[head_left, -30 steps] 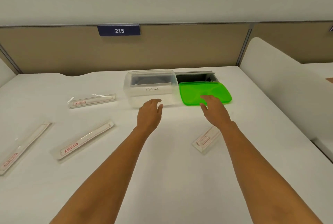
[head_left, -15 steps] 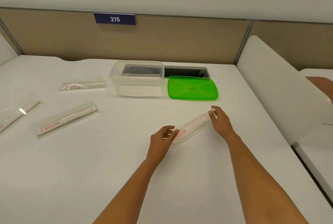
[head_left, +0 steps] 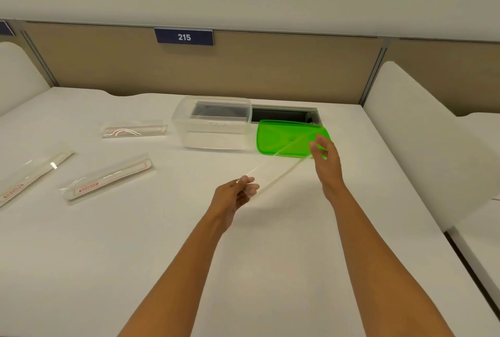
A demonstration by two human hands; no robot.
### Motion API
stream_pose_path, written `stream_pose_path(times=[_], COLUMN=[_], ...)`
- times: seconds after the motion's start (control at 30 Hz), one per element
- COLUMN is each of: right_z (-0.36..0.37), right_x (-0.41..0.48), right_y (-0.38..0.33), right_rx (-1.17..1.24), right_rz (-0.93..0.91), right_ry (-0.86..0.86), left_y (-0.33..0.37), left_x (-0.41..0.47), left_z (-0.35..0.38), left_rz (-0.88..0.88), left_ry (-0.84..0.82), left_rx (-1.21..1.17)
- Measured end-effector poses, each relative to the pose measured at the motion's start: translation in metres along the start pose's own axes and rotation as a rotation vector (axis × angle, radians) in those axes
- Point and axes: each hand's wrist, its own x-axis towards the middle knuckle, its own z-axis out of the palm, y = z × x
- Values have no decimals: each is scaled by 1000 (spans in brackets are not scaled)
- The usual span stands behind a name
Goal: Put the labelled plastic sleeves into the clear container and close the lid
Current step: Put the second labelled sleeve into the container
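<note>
Head view: I am holding one long clear plastic sleeve [head_left: 281, 167] above the white desk [head_left: 270, 255], my left hand [head_left: 234, 197] pinching its near end, my right hand's [head_left: 326, 158] fingers gripping its far end over the single flat green lid [head_left: 281, 136]. Three more red-labelled clear sleeves [head_left: 108, 178] are lying on the desk to the left. One open clear rectangular container [head_left: 213, 122] is sitting beside the lid.

A dark blue sign [head_left: 184, 37] on the tan partition reads 215 in white. The plastic sleeves [head_left: 108, 179] on the desk carry red labels, too blurred to read. Faint handwriting on the clear container [head_left: 216, 125] cannot be made out.
</note>
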Motion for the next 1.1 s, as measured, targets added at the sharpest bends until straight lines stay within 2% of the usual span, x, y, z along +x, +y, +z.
stream_pose_path(times=[0.1,0.2,0.3,0.57,0.77,0.83,1.0,1.1], right_z=[24,53,77,111,159,175,199,200], right_x=[-1,-11,-18,-2,0,-1,0,8], right_y=[-17,-28,-39,-76,-87,-89,-92,-91], right_rx=[166,202,225,521,820,871,852,812], right_rz=[71,120,107,81,187,193,203,220], right_ry=[2,-149,-242,-144,-38,-16,-35,66], left_y=[12,22,35,105,154,163,179,193], left_x=[0,-1,2,25,46,53,70,81], left_z=[4,6,-1,-59,-82,-90,-114,-132], left_rz=[-90,-140,-178,-200,67,171,356,364], left_ry=[-17,-35,-52,-89,-51,-50,6,21], left_rx=[-292,-567,-665,-408,-387,-311,-125,-68])
